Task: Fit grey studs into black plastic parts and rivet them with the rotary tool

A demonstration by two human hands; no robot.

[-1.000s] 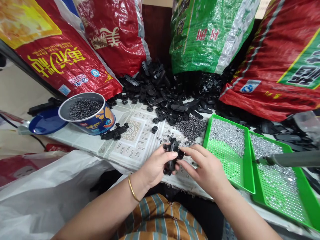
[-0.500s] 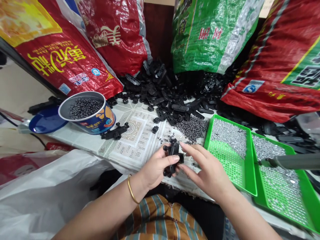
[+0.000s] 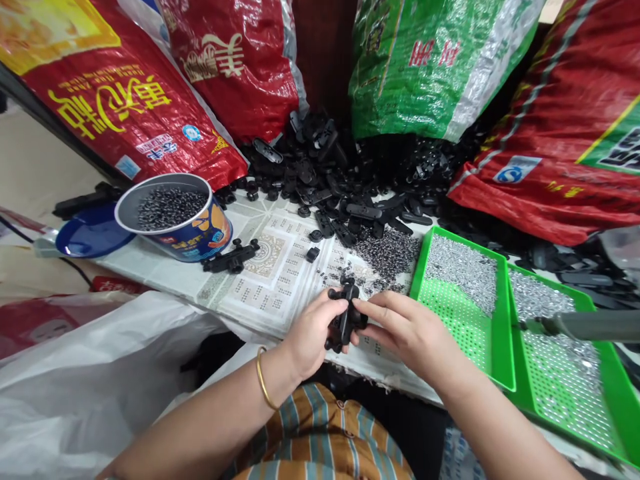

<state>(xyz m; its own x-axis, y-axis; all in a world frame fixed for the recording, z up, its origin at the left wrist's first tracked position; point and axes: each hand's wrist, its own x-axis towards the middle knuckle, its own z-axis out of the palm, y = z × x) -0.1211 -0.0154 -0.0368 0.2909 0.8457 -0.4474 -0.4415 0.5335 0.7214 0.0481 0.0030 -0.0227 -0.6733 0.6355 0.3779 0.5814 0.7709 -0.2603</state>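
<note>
My left hand (image 3: 311,333) is closed around a black plastic assembly (image 3: 345,317), a long narrow body with small round knobs at its ends. The thumb presses on its top. My right hand (image 3: 400,323) pinches the same piece from the right side, fingertips against its edge; part of their contact is hidden. A similar black assembly (image 3: 233,257) lies on the table to the left, by the blue tin. Beyond my hands are a small black block (image 3: 313,254) and a heap of tiny dark metal parts (image 3: 387,253).
Green perforated trays (image 3: 463,333) with small silver pieces stand on the right, under a grey tool (image 3: 595,325). At left, a blue tin (image 3: 200,233) of small dark parts sits beside a blue lid (image 3: 93,233). Black plastic parts (image 3: 320,173) pile up before red and green sacks (image 3: 440,73).
My right hand's fingers have closed in from the right onto the black assembly. My left thumb has shifted slightly up and left on it. The view has shifted slightly.
</note>
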